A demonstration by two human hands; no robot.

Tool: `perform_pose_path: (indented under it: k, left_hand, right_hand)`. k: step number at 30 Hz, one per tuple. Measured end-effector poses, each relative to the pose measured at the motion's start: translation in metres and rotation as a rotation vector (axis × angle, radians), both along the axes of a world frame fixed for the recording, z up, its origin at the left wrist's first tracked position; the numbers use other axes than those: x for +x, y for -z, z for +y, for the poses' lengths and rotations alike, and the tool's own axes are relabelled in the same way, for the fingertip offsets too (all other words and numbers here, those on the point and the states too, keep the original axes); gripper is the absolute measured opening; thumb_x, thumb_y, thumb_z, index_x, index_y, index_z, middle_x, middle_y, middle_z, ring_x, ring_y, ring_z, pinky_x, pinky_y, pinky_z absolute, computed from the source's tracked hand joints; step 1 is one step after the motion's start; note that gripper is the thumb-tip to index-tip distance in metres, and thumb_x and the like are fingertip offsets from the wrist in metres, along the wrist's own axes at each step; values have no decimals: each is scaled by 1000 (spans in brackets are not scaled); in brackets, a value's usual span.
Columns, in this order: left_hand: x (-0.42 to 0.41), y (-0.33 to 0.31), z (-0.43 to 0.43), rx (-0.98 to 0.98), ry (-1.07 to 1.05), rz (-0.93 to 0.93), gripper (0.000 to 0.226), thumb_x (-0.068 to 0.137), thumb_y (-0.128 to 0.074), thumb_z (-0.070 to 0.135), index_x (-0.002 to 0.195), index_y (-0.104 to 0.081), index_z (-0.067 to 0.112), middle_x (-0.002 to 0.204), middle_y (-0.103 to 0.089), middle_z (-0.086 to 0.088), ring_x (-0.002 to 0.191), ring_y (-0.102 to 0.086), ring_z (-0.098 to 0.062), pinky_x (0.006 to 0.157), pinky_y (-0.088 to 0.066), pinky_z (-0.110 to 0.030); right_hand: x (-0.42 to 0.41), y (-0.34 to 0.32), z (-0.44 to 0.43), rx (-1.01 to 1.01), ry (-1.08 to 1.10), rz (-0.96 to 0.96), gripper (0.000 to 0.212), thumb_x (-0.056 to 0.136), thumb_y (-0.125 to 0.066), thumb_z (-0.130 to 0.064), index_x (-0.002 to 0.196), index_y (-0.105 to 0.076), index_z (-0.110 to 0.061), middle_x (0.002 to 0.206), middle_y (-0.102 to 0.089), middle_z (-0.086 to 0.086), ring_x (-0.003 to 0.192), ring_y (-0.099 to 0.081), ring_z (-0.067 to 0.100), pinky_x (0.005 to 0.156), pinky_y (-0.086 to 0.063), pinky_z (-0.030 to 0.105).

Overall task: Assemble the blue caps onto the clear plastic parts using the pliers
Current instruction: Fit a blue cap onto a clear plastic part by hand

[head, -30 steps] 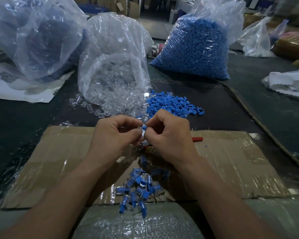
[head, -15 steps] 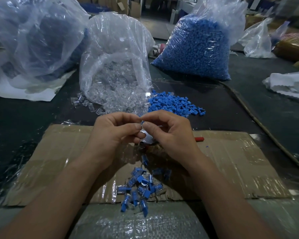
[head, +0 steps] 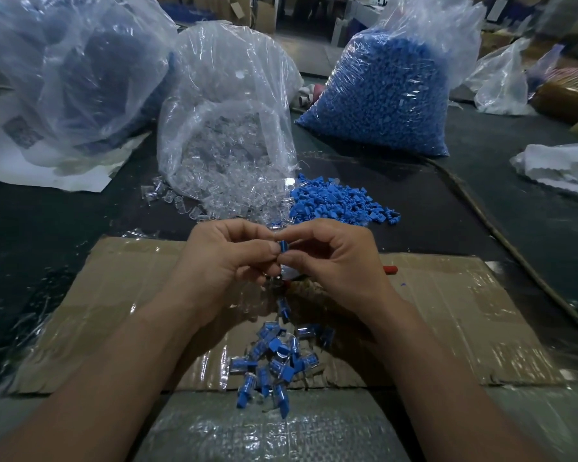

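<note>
My left hand (head: 226, 258) and my right hand (head: 334, 258) meet over the cardboard sheet (head: 121, 315), fingertips pinching one small piece with a blue cap (head: 283, 246) between them. Whether a clear part sits under the cap is hidden by my fingers. Under my right hand lie the pliers, showing only a red handle tip (head: 390, 269) and a bit of metal near my palms. A heap of assembled blue-and-clear pieces (head: 274, 361) lies close to me. Loose blue caps (head: 334, 201) and loose clear parts (head: 227, 201) are piled beyond my hands.
An open bag of clear parts (head: 227, 121) stands behind the piles, a full bag of blue caps (head: 384, 95) to its right, and a large bag (head: 70, 68) at far left. White plastic (head: 561, 165) lies at right. A cord (head: 514, 248) runs diagonally along the right side.
My hands rose slightly and the fingers spread a little. The pinched piece now shows its blue cap between the fingertips, where before it was mostly covered.
</note>
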State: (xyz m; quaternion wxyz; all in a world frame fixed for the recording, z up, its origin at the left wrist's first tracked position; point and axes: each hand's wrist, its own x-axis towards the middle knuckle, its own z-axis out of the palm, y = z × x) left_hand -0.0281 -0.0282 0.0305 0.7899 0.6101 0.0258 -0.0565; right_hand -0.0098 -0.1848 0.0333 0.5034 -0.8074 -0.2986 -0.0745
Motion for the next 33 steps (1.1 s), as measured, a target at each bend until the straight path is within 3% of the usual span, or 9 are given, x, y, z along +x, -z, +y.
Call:
perform_pose_path:
  k: [4, 9, 18, 24, 29, 33]
  left_hand:
    - [1, 0, -1, -84, 12, 21, 8, 53, -66, 2, 58, -67, 8, 54, -64, -11, 44, -61, -14, 40, -48, -17]
    - [2, -1, -1, -116, 27, 40, 15, 52, -65, 2, 67, -64, 3, 56, -65, -12, 46, -62, -16, 41, -48, -17]
    - [1, 0, -2, -22, 17, -19, 14, 56, -64, 4, 70, -60, 2, 52, -63, -9, 44, -61, -13, 41, -49, -17]
    - [2, 1, 0, -46, -21, -35, 10, 65, -59, 1, 75, -57, 2, 54, -62, -5, 48, -60, -11, 44, -50, -17]
    - [6, 2, 1, -71, -90, -43, 9, 78, -53, -5, 76, -54, 3, 51, -59, -3, 45, -59, -10, 40, -47, -17]
    - [7, 5, 3, -25, -114, -73, 11, 80, -53, -5, 77, -55, 5, 52, -60, 0, 47, -60, -8, 40, -47, -16]
  right_hand:
    - [1, 1, -1, -54, 38, -175, 23, 73, -71, -6, 96, -69, -4, 85, -64, -3, 82, -61, 10, 73, -51, 16]
    - [2, 2, -2, -74, 75, -239, 21, 74, -69, -4, 95, -70, -1, 86, -69, 7, 83, -61, 10, 75, -51, 18]
    - [-1, 1, 1, -113, 53, -286, 20, 73, -70, -5, 92, -71, -3, 83, -69, 6, 78, -62, 10, 72, -52, 21]
    - [5, -11, -19, -345, 197, 133, 34, 75, -71, -31, 107, -64, -21, 84, -56, -22, 83, -56, -4, 74, -45, 13]
    - [14, -17, -48, -645, 200, 373, 36, 69, -74, -43, 101, -59, -33, 88, -54, -21, 83, -50, -6, 65, -36, 13]
    - [11, -17, -49, -804, 82, 488, 63, 59, -80, -46, 113, -51, -37, 96, -43, -25, 94, -45, 1, 76, -39, 22]
